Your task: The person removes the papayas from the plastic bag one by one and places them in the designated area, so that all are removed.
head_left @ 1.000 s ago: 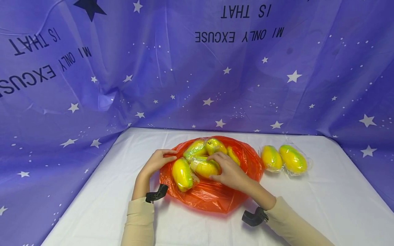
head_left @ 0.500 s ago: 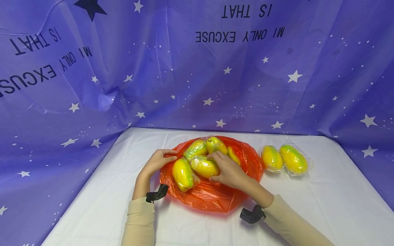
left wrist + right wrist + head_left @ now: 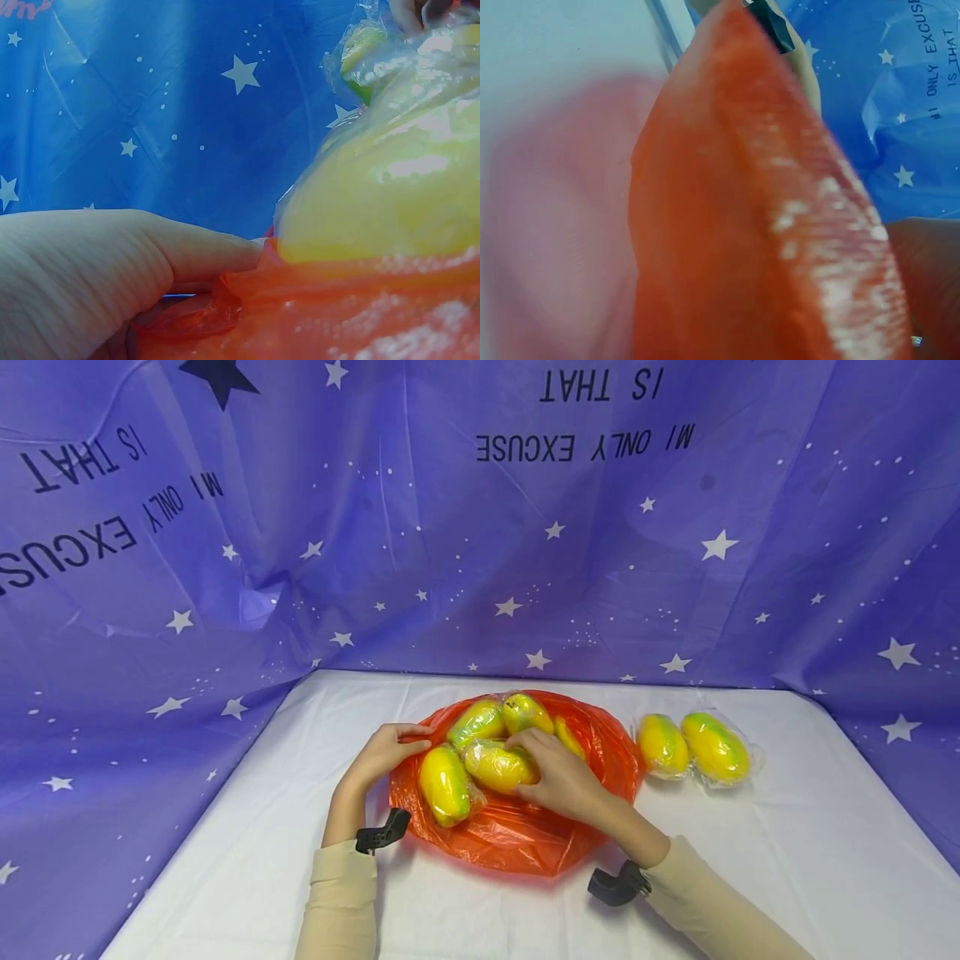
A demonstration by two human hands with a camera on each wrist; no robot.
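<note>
A red plastic bag (image 3: 517, 843) lies spread on the table with several yellow-green mangoes in clear wrap on it. My left hand (image 3: 381, 756) pinches the bag's left edge; in the left wrist view the thumb (image 3: 202, 251) lies against the red film beside a wrapped mango (image 3: 382, 187). The right hand (image 3: 566, 783) grips the right end of the middle mango (image 3: 495, 767), its fingers over the top and thumb on the near side. At the front left of the group is another mango (image 3: 446, 785). Red film (image 3: 727, 210) covers most of the right wrist view, hiding the grip there.
Two more wrapped mangoes, one nearer the bag (image 3: 663, 746) and one farther right (image 3: 715, 748), lie on the white-covered table (image 3: 810, 860). A purple curtain (image 3: 480, 568) with stars and lettering hangs behind. Each wrist wears a black mount.
Hardly anything differs. The right hand shifts slightly on the middle mango, while the left hand, the bag and the other mangoes keep their places.
</note>
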